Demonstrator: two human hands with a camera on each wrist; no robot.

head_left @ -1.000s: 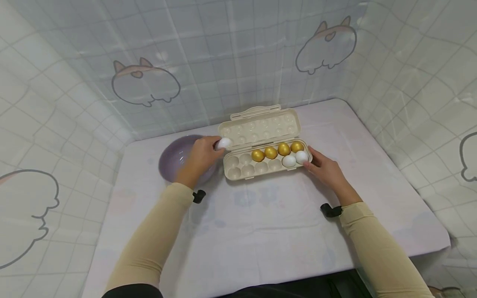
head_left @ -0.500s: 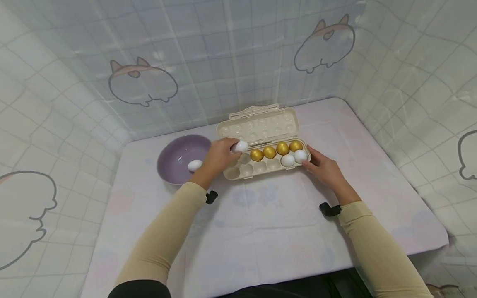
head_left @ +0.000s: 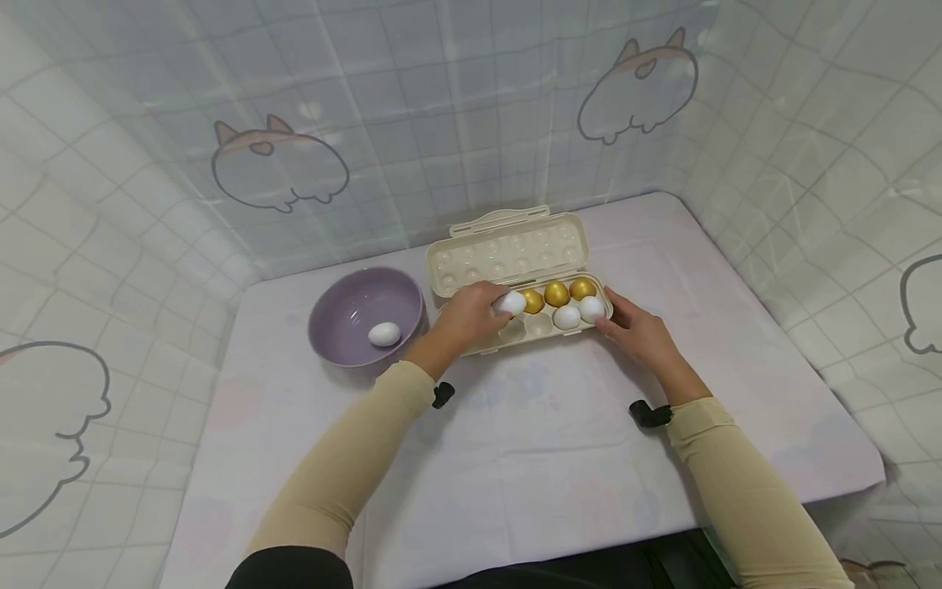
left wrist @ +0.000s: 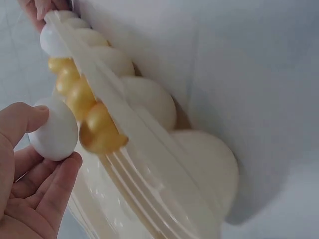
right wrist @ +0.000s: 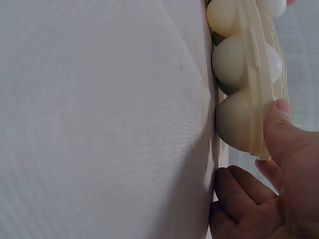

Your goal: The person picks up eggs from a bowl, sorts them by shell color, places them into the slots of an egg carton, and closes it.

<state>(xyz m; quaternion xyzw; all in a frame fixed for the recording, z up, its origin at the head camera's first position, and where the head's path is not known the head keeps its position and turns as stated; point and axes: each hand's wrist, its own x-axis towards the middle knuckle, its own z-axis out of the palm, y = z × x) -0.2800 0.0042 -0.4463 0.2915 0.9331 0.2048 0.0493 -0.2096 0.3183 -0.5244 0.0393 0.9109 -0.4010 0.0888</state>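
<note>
My left hand [head_left: 471, 317] pinches a white egg [head_left: 511, 303] between thumb and fingertips, above the beige egg carton [head_left: 482, 348]. In the left wrist view the held egg [left wrist: 55, 130] is beside the gold eggs [left wrist: 102, 127]. The carton's lid [head_left: 508, 252] stands open at the back. Gold eggs [head_left: 556, 293] sit in its back row, one partly hidden behind the held egg. Two white eggs [head_left: 567, 317] fill the right end of the front row. My right hand [head_left: 639, 334] grips the carton's right end, thumb [right wrist: 280, 117] on the rim.
A purple bowl [head_left: 338, 319] stands left of the carton, with one white egg [head_left: 384, 334] in it. A pale cloth [head_left: 515, 458] covers the table. Tiled-pattern curtains [head_left: 412, 114] hang close behind and at both sides.
My left hand has carried the white egg rightward from beside the bowl to over the carton, uncovering the egg in the bowl. My right hand has stayed at the carton's end.
</note>
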